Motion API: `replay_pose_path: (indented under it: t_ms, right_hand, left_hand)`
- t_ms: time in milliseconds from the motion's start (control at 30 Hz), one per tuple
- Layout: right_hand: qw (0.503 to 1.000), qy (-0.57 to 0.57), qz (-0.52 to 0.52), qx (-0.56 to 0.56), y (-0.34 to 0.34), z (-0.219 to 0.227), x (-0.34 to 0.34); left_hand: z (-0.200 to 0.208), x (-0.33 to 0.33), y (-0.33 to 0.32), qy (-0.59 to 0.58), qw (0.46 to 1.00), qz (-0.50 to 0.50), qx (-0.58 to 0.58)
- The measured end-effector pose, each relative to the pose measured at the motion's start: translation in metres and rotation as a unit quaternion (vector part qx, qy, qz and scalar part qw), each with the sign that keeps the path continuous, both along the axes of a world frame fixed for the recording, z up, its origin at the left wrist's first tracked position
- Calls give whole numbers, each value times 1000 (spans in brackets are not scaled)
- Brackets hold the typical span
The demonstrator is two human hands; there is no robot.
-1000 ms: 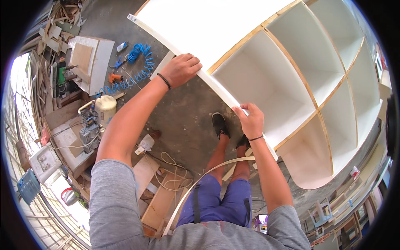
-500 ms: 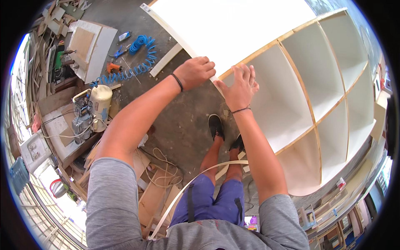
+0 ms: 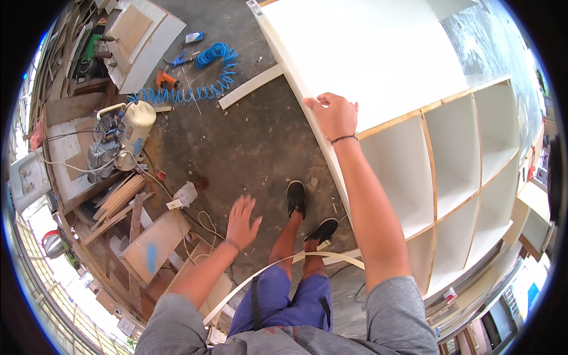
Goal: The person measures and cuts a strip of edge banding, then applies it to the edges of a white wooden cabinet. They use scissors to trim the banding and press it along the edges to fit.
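A large white shelf unit (image 3: 452,145) with open compartments and tan bare edges lies to my right. My right hand (image 3: 337,118) is at the near corner of its white top panel, by the long left edge, thumb and fingers curled in a pinch. Whatever lies between those fingertips is too small to make out. My left hand (image 3: 241,223) hangs in the air over the floor, fingers stretched and thumb apart, holding nothing. A long cream strip (image 3: 260,272) arches across in front of my thighs and passes toward my right forearm.
A cream air compressor (image 3: 139,127) stands at the left, above wood offcuts (image 3: 157,242). Farther off are a coiled blue hose (image 3: 216,56), an orange tool (image 3: 167,78) and a pale board (image 3: 251,87) on the floor.
My left hand has left the panel edge and dropped toward me, its fingers opening. My right hand stays by the edge, its fingers now more curled. The view has shifted.
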State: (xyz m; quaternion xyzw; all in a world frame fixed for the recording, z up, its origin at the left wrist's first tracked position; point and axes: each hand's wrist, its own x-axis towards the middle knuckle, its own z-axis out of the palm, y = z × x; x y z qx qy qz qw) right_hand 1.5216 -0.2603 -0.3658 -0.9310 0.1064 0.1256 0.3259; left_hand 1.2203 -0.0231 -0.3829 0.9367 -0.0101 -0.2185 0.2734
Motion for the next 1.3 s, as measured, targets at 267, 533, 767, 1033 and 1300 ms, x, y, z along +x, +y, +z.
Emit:
replay_pose_path:
  t_ms: [267,533,767,1033,1300]
  right_hand:
    - [990,88,-41,101,39,-8,74]
    - [996,59,-17,67,70,-5,129]
    - [999,-26,33,-35,65,-55,127]
    - [989,56,128,41,-27,-42,11]
    - [923,-185,333,-48,-145,-35,-239]
  left_hand:
    - [47,-203,21,143,971,190,11]
    - [68,-234,-9,143,948,285,-4]
    - [81,-304,-27,202,919,339,-10]
    - [94,-413,-65,297,818,489,-57]
    - [118,-503,-151,205,675,692,-153]
